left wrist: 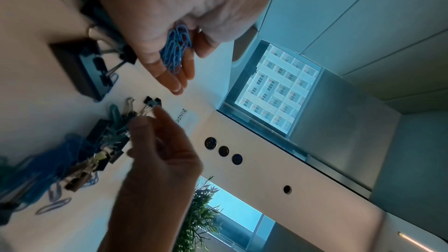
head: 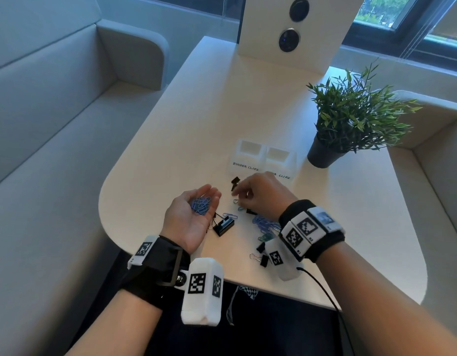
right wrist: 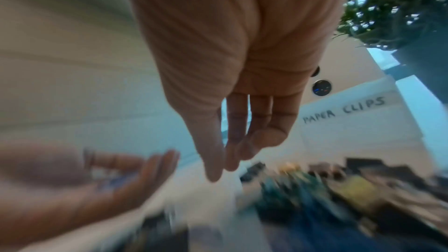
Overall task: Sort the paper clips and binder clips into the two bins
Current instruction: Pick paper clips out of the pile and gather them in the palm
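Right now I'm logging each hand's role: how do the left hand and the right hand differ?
The left hand is turned palm up; the right hand is palm down. The left hand carries blue paper clips in its palm; the right hand holds nothing, its fingers pointing down at the loose clips on the table. Both are open and wear wrist bands.

Booth by my window (head: 381, 11)
Pale rounded bench (head: 196, 124) before me, grey padded seat (head: 55, 111) on my left, potted plant (head: 350, 116) and white upright panel (head: 294, 29) beyond, daylight outside.
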`<action>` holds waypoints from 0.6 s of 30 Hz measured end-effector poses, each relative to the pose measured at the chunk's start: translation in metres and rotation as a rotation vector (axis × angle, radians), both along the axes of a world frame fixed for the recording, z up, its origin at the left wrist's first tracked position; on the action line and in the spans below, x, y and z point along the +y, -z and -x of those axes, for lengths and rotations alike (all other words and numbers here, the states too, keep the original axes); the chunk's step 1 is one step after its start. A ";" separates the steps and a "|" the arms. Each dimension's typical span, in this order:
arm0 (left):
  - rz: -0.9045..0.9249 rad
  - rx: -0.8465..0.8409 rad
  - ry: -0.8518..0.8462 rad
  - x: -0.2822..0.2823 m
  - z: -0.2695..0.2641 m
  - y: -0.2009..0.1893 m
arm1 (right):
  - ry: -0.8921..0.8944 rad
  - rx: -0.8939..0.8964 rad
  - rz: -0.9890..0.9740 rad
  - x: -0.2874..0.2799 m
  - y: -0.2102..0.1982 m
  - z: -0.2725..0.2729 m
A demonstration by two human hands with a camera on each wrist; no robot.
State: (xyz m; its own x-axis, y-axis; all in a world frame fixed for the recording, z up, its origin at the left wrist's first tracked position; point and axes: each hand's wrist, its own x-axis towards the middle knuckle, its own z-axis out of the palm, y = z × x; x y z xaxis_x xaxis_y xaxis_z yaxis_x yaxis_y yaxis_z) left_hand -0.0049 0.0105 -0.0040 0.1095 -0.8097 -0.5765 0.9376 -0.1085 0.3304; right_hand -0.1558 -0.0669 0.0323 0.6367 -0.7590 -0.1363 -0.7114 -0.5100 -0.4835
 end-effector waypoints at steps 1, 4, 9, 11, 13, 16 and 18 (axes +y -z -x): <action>-0.002 -0.009 0.005 0.001 -0.002 0.001 | -0.021 0.062 -0.019 0.003 0.006 0.000; -0.011 -0.016 -0.007 0.004 -0.005 0.003 | -0.071 0.152 0.005 0.007 0.021 -0.004; -0.017 -0.021 -0.017 0.006 -0.005 0.005 | -0.082 0.202 0.060 0.007 0.024 -0.011; -0.016 -0.024 -0.017 0.005 -0.005 0.007 | -0.095 0.232 0.050 0.006 0.024 -0.013; -0.015 -0.025 -0.017 0.005 -0.004 0.008 | -0.121 0.266 0.061 0.005 0.024 -0.016; -0.018 -0.032 -0.019 0.004 -0.003 0.007 | -0.129 0.291 0.106 0.002 0.021 -0.016; -0.022 -0.050 -0.022 0.004 0.000 0.005 | -0.089 0.208 0.133 -0.002 0.013 -0.013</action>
